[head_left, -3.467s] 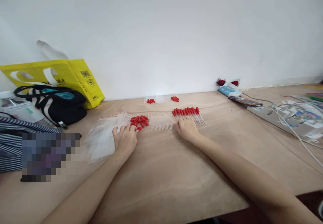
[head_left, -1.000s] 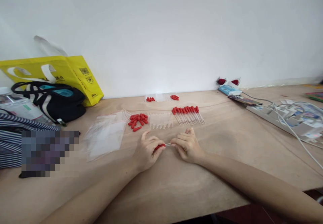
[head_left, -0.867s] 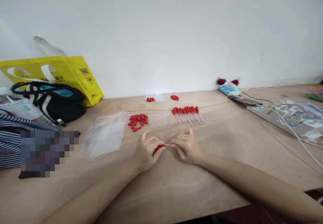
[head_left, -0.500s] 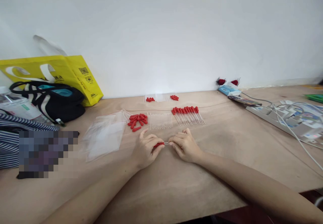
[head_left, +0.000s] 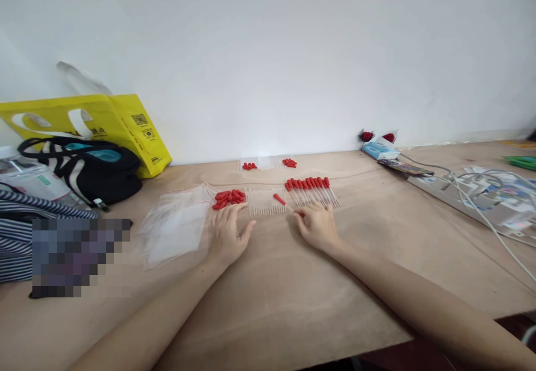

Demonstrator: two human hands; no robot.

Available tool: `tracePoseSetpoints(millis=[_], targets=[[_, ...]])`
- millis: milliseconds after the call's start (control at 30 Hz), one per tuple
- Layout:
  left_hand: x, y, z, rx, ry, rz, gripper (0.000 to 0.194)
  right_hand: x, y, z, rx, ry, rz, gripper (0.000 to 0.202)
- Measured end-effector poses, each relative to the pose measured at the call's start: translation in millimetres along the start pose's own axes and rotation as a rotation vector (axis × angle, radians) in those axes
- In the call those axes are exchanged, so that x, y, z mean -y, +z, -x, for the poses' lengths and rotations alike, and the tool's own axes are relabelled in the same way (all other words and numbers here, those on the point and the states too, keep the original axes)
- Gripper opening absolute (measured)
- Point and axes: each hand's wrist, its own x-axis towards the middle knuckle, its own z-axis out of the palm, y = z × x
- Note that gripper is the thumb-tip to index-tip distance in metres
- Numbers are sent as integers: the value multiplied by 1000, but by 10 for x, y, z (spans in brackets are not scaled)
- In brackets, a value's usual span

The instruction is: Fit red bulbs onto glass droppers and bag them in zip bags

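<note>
- Right hand (head_left: 316, 226): fingers narrow, apparently pinching the tube end of a slim clear dropper with a tapered red bulb (head_left: 279, 198).
- Dropper position: bulb is left of and beyond the right fingers, over or on the row of slender clear tubes (head_left: 263, 202); contact cannot be determined. Long axis slants far-left to near-right.
- Left hand (head_left: 226, 237): thumb and fingers spread wide, at the near edge of the loose red bulb pile (head_left: 228, 197); contact cannot be determined.
- Nearer hand to dropper: right.
- Obstruction: the row of red-bulbed clear droppers (head_left: 312, 187) lies just beyond the right fingers.
</note>
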Motion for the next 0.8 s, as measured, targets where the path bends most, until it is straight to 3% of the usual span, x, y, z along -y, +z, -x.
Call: tracePoseSetpoints(millis=[100,233,567,800], targets=[[53,31,-10,44,-66,-57,36,-134,116,-183,-61,243,48,22],[75,55,10,96,-79,-92,34,-219,238,-402,-64,395,97,26],[284,-49,-84,116,-220,-371,22,-221,357,-502,-23,480,108,26],[381,-79,-93,116,-212,-442,18,-228,362,-501,23,485,83,28]])
